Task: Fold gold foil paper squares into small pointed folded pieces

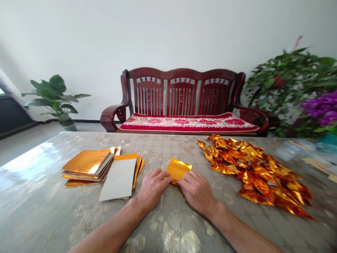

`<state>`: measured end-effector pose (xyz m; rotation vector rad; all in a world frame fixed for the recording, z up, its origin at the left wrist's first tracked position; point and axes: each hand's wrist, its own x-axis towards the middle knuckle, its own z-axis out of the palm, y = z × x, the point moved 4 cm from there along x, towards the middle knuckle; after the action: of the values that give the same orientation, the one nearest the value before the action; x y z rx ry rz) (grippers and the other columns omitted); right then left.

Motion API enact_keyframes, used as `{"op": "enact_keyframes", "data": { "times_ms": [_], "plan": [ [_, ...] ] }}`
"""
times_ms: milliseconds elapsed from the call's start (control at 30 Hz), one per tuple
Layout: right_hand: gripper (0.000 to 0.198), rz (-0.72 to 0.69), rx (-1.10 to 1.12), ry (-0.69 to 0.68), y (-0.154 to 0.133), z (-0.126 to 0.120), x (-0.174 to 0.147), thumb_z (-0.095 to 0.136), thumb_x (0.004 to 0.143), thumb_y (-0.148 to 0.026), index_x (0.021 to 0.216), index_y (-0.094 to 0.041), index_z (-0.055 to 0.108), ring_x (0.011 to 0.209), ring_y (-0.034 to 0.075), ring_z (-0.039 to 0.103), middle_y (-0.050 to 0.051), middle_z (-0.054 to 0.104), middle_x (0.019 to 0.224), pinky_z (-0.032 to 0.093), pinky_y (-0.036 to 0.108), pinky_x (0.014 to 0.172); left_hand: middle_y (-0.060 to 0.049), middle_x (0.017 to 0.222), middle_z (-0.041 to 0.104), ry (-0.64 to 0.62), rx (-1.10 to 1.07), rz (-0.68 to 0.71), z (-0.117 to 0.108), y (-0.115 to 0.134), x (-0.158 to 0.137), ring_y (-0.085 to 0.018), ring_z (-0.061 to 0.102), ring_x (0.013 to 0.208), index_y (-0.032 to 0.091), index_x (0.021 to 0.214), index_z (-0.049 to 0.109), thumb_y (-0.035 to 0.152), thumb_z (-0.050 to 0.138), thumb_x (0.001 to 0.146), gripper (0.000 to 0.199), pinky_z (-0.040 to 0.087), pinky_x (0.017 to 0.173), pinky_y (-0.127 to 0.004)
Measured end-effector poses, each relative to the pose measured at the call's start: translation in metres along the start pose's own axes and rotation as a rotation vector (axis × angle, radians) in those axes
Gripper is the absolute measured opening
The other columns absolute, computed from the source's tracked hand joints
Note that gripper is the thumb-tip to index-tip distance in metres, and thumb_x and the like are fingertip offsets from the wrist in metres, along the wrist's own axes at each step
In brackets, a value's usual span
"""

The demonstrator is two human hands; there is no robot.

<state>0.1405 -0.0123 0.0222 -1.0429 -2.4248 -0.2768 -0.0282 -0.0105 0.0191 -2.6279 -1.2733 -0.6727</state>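
A small sheet of gold foil paper [179, 169] is held between my two hands at the middle of the table, its near edge curled or folded. My left hand [154, 186] pinches its left side, fingers closed. On the right side, my right hand [197, 189] grips it with bent fingers. Left of my hands lie a stack of gold foil sheets [86, 161] and a fanned stack with a grey-white sheet on top [119, 177]. A heap of folded gold foil pieces [252, 168] spreads to the right. The fingertips are partly hidden behind the knuckles.
The table [47, 211] has a glossy patterned cover. Clear plastic wrapping [295, 149] lies at its right edge. Beyond stands a dark red wooden bench [181, 95] with a red patterned cushion [184, 122]. Potted plants [52, 95] and purple flowers [322, 109] flank it.
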Motion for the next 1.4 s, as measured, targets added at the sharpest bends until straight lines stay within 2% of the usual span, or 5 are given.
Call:
{"op": "enact_keyframes", "data": {
  "times_ms": [200,633,767,967,1400],
  "plan": [
    [0.014,0.079,0.111,-0.095,0.009,0.006,-0.003,0.057,0.095,-0.022,0.092,-0.023,0.071,0.085,0.02,0.054,0.003,0.064,0.084,0.039,0.032,0.076,-0.002,0.083,0.068,-0.08,-0.021,-0.055,0.009,-0.008,0.003,-0.019,0.058,0.085,0.023,0.085,0.069,0.029,0.052,0.098,0.021,0.041,0.076,-0.031],
    [0.016,0.328,0.256,-0.153,0.029,0.014,0.001,0.057,0.094,-0.021,0.102,-0.025,0.071,0.093,0.018,0.06,0.001,0.072,0.097,0.043,0.029,0.082,0.0,0.095,0.075,-0.155,-0.394,-0.416,0.022,-0.032,0.006,-0.02,0.065,0.093,0.025,0.093,0.074,0.029,0.055,0.093,0.019,0.045,0.085,-0.029],
    [0.016,0.338,0.227,-0.153,0.029,0.013,0.003,0.057,0.093,-0.019,0.1,-0.024,0.07,0.093,0.018,0.061,0.001,0.072,0.096,0.043,0.028,0.083,-0.002,0.095,0.075,-0.155,-0.382,-0.482,0.024,-0.032,0.007,-0.021,0.067,0.092,0.024,0.096,0.073,0.031,0.053,0.093,0.021,0.046,0.083,-0.03],
    [0.02,0.352,0.167,-0.171,0.03,0.011,0.006,0.053,0.096,-0.023,0.089,-0.025,0.072,0.088,0.017,0.061,0.001,0.07,0.087,0.041,0.027,0.075,-0.004,0.094,0.074,-0.139,-0.324,-0.524,0.022,-0.03,0.006,-0.022,0.066,0.093,0.023,0.102,0.068,0.03,0.054,0.092,0.018,0.045,0.082,-0.03],
    [0.02,0.407,0.149,-0.205,0.033,0.016,0.008,0.053,0.095,-0.02,0.085,-0.023,0.07,0.086,0.017,0.061,0.001,0.071,0.086,0.038,0.028,0.073,0.0,0.079,0.068,-0.116,-0.378,-0.516,0.02,-0.029,0.006,-0.02,0.063,0.082,0.022,0.103,0.066,0.031,0.059,0.088,0.019,0.043,0.074,-0.028]
  ]
}}
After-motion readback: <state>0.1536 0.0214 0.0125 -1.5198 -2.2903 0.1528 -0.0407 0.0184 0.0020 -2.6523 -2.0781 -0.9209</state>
